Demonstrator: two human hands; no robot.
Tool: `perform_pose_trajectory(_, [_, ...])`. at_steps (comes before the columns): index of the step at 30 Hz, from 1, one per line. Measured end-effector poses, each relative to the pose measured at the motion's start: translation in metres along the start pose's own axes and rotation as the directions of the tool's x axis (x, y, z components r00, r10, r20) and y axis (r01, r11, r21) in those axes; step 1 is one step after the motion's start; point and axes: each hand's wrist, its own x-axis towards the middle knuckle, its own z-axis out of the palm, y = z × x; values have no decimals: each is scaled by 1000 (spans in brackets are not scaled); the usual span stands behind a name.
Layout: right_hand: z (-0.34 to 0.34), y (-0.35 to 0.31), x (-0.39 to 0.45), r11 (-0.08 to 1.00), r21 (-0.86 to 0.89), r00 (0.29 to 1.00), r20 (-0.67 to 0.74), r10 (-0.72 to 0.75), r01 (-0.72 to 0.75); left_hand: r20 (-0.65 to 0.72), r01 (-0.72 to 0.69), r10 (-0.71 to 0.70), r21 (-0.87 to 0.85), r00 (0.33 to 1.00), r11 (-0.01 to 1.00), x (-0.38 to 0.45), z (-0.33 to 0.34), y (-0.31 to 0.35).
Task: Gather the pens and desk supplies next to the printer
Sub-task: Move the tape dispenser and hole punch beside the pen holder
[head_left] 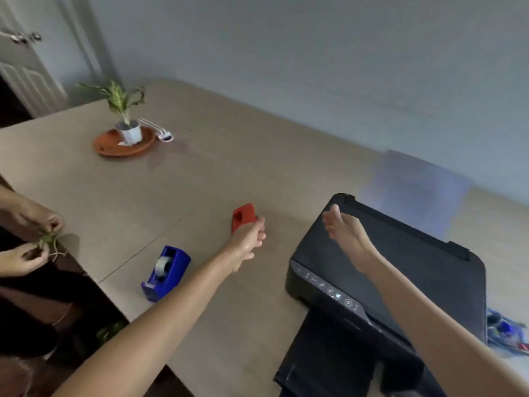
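A black printer (pixel 400 267) sits at the right of the beige table (pixel 200 179). My left hand (pixel 250 239) reaches over the table to a red stapler-like object (pixel 242 215), its fingers curled around the near end of it. My right hand (pixel 345 226) hovers open above the printer's lid, fingers spread, holding nothing. A blue tape dispenser (pixel 166 272) stands on the table near the front edge, left of my left arm. A blurred bundle of blue pens and supplies (pixel 505 332) lies to the right of the printer.
A small potted plant (pixel 128 121) stands on an orange saucer (pixel 114 146) at the far left, with a white object (pixel 161 131) beside it. Another person's hands (pixel 31 239) at the left edge hold a bit of plant. A door (pixel 25 58) is behind.
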Motion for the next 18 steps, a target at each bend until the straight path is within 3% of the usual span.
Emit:
perform_pose_trajectory(3, [65, -12, 23, 1000, -21, 998, 67, 15, -14, -196, -48, 101, 259, 976, 965, 15, -72, -50])
perform_pose_trajectory(5, [110, -13, 43, 997, -68, 994, 101, 35, -29, -362, 78, 120, 487, 925, 870, 23, -120, -84])
perform_pose_trajectory(7, [144, -12, 61, 989, -131, 992, 100, 76, -63, -477, 230, 105, 590, 873, 774, 28, -155, -114])
perform_pose_trajectory(9, [172, -8, 78, 978, -179, 990, 69, 126, -112, -489, 333, 12, 613, 872, 717, 30, -178, -137])
perform_pose_trajectory(11, [195, -3, 94, 967, -204, 986, 35, 163, -153, -471, 362, -68, 571, 880, 737, 33, -191, -152])
perform_pose_trajectory(14, [219, 11, 116, 943, -250, 974, -4, 227, -221, -479, 346, -26, 595, 877, 725, 36, -195, -164])
perform_pose_trajectory(18, [245, 27, 141, 940, -136, 949, -23, 313, -314, -489, 342, 8, 622, 872, 704, 50, -199, -163])
